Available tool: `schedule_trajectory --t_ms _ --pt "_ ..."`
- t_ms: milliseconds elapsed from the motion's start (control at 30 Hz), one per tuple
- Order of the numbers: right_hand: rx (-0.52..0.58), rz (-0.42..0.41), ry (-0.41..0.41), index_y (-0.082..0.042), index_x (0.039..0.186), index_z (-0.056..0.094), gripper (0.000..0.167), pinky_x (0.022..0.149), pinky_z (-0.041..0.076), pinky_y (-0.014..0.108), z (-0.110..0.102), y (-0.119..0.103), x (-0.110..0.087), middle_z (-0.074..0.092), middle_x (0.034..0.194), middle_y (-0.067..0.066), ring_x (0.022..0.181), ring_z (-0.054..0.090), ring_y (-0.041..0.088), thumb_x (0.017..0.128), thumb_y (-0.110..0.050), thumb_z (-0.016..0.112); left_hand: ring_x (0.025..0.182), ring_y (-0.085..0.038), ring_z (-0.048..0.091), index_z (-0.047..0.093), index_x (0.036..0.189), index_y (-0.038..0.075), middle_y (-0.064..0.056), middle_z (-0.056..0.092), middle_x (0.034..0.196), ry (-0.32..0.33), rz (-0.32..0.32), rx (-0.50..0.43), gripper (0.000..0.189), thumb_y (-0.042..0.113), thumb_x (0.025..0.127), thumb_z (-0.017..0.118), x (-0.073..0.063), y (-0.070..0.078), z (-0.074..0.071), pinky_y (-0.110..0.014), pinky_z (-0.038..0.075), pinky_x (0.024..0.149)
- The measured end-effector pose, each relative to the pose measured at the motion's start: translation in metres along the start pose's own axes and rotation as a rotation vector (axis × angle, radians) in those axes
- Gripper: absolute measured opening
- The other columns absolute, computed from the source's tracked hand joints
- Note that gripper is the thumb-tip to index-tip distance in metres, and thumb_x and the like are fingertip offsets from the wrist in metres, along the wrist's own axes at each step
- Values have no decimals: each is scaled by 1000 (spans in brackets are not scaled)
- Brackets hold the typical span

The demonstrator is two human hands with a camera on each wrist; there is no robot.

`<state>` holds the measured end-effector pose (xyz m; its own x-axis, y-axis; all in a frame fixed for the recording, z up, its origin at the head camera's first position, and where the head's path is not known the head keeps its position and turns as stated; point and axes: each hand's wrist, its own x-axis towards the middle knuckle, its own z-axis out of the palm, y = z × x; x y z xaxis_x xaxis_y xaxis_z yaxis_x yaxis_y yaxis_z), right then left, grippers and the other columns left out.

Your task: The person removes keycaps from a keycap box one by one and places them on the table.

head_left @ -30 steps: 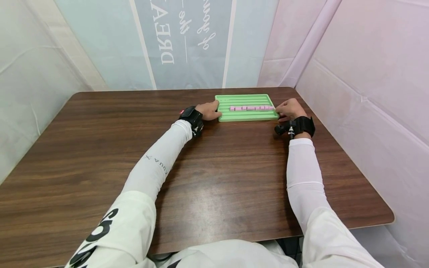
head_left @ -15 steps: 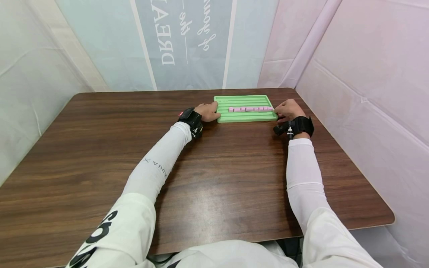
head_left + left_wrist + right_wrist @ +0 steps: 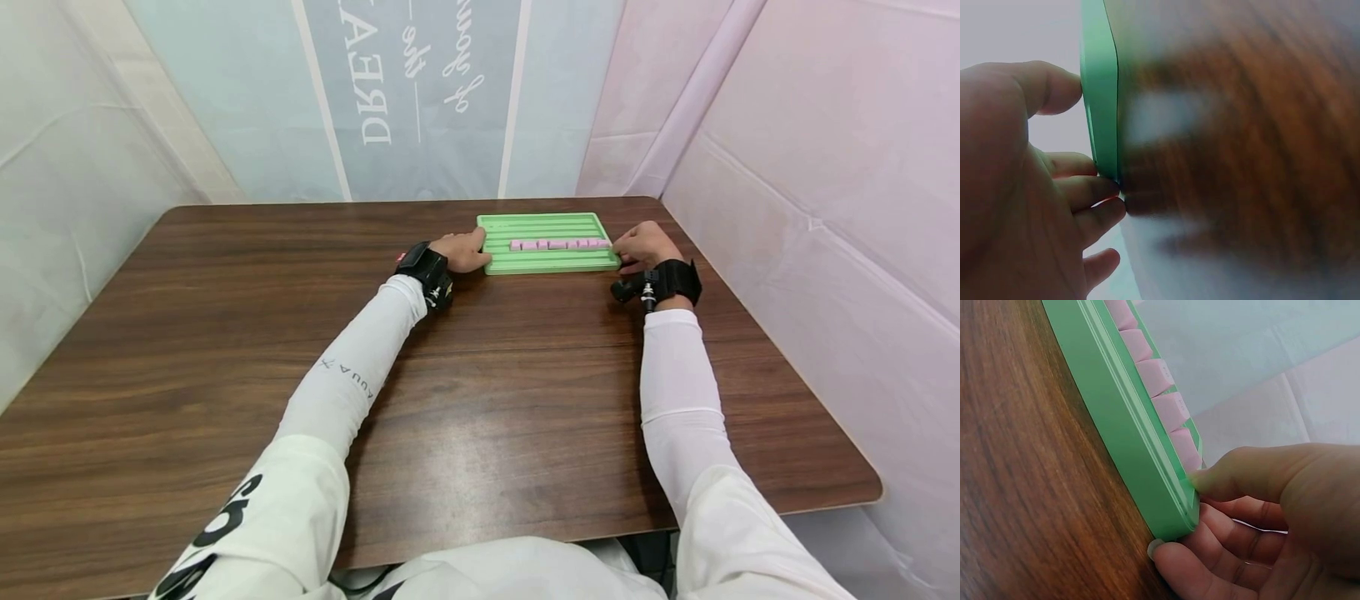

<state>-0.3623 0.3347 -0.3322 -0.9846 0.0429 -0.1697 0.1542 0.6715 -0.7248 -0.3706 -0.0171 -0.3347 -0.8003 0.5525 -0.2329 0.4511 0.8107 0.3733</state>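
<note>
A green ridged tray [image 3: 542, 258] lies at the back right of the table, bearing a row of pink keycaps [image 3: 557, 245] along one ridge. My left hand [image 3: 461, 252] rests at the tray's left end, thumb and fingertips touching its outer edge in the left wrist view. At the opposite end, my right hand [image 3: 648, 245] grips the corner. The right wrist view shows the thumb [image 3: 1229, 478] on the ridge beside the last keycap [image 3: 1185, 450], with curled fingers [image 3: 1191, 572] against the tray's outer side and low by the tabletop.
The dark wooden table [image 3: 480, 375] has its back edge just behind the tray. Fabric curtains [image 3: 427, 100] hang behind and along both sides. Black straps with cameras [image 3: 424, 271] sit on both wrists.
The tray and keycaps have shifted slightly left, both hands moving along with them. Each hand keeps its place at its end of the tray.
</note>
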Motion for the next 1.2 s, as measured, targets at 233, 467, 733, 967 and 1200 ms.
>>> schedule_trajectory --t_ms 233,467,733,967,1200 --pt "-5 -4 -9 9 106 65 25 60 59 30 2 -3 0 56 62 0 60 57 14 93 -10 56 91 -24 40 32 121 8 -7 38 99 13 -22 -74 33 35 103 36 0 -8 4 -33 28 81" --pt "8 -4 -4 10 104 64 24 60 60 31 4 -5 0 55 64 1 60 56 13 94 -11 55 93 -24 41 30 126 5 -9 39 104 17 2 -124 36 32 103 36 0 -9 5 -32 28 83" --pt "13 9 2 10 107 65 25 61 60 31 2 -4 0 56 65 1 61 57 14 94 -10 55 95 -24 41 29 130 2 -10 39 107 16 25 -145 39 30 103 35 1 -8 6 -32 29 84" --pt "25 7 -6 10 109 63 27 62 60 31 2 -2 0 55 68 2 62 57 13 95 -11 55 95 -23 40 28 130 3 -10 39 107 17 36 -170 39 30 103 35 4 -11 9 -32 29 84" --pt "16 3 8 6 97 67 20 62 60 32 3 -2 0 56 64 2 62 58 16 93 -10 56 100 -24 40 26 133 3 -12 38 114 15 46 -182 40 30 104 35 5 -12 10 -33 30 86"
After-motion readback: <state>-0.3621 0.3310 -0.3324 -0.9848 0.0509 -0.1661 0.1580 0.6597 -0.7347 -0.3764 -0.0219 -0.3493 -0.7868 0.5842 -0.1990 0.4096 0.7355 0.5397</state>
